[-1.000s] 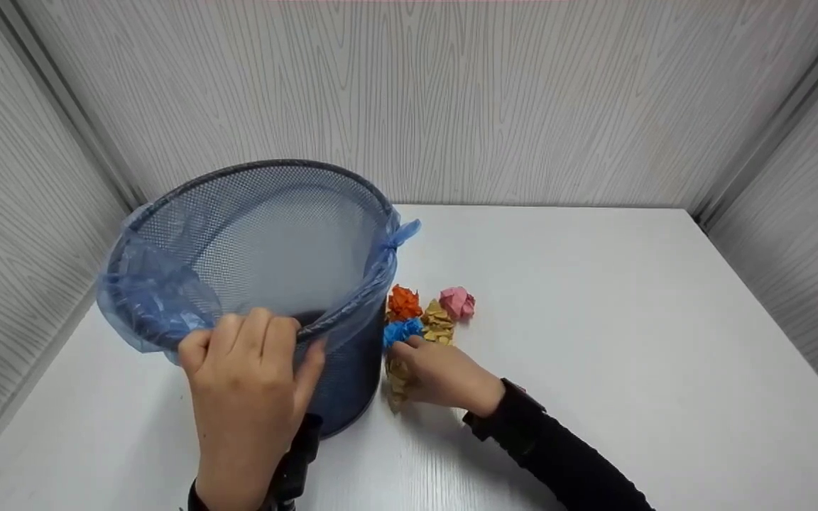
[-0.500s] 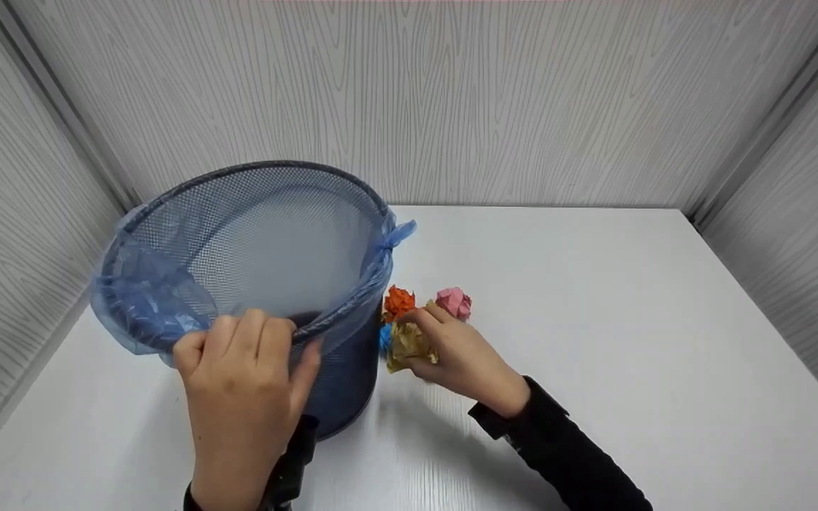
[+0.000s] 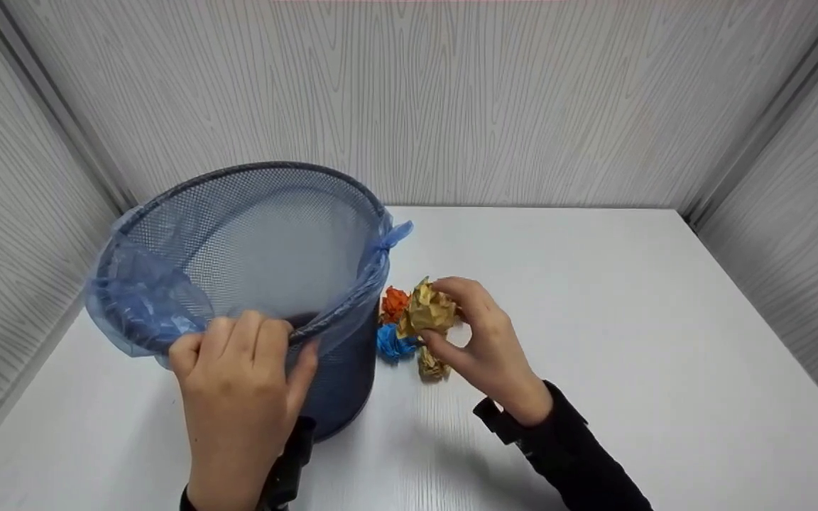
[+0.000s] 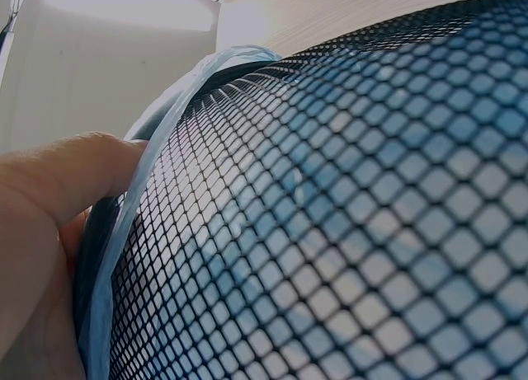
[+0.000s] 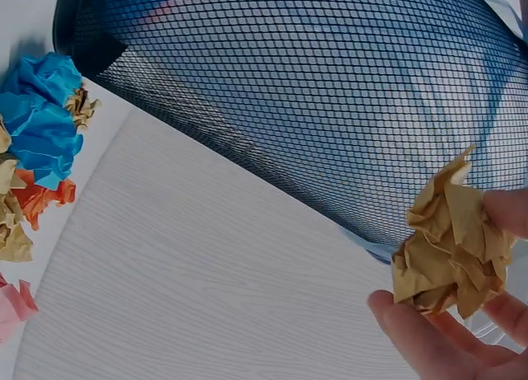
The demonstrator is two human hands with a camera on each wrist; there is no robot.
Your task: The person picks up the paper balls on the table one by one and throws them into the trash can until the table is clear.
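Your left hand (image 3: 238, 380) gripped the rim of the mesh bin (image 3: 253, 241); your right hand (image 3: 483, 348) pinched a tan paper ball (image 3: 426, 310) just beside it, lifted off the worktop (image 3: 593, 319). Nothing showed inside the bin; blue (image 3: 393, 344), orange (image 3: 395, 301) and another tan wad (at least) remained.
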